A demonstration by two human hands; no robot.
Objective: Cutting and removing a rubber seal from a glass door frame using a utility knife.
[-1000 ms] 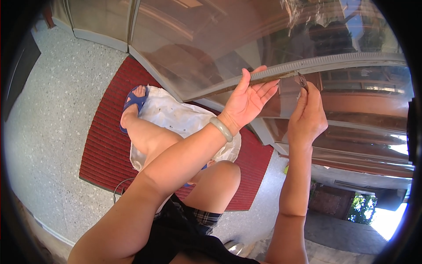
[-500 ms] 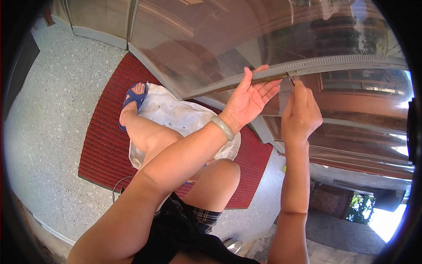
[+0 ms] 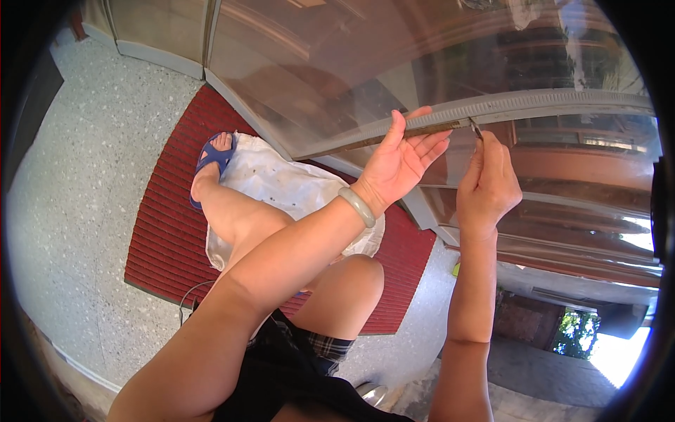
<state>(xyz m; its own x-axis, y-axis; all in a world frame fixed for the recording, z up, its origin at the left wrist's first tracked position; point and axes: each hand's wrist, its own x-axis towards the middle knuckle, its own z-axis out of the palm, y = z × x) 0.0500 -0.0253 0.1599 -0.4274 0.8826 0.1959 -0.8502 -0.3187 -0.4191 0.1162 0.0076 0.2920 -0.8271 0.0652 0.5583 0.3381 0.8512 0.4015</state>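
Observation:
A glass door point(image 3: 337, 84) with a grey metal frame point(image 3: 548, 100) runs across the upper part of the view, its edge turned toward me. A ribbed strip lines that frame, and a dirty brown strip point(image 3: 427, 129) shows just below it. My left hand point(image 3: 398, 169) is open, palm up, with thumb and fingers apart around the brown strip at the door edge. In my right hand point(image 3: 489, 184) a thin, dark, pointed tool point(image 3: 476, 128) is pinched. Its tip meets the edge of the frame, right of my left fingertips. The tool's exact kind is unclear.
Below me lie a red ribbed mat point(image 3: 165, 218) and a stained white cloth or sack point(image 3: 274, 172), with my sandalled foot point(image 3: 216, 156) at its edge. Speckled flooring point(image 3: 91, 176) spreads to the left. More glass panels point(image 3: 576, 162) stand at right.
My right hand and the tool have shifted slightly right along the door edge, and the tool shows more from the fingers. My left hand has hardly moved.

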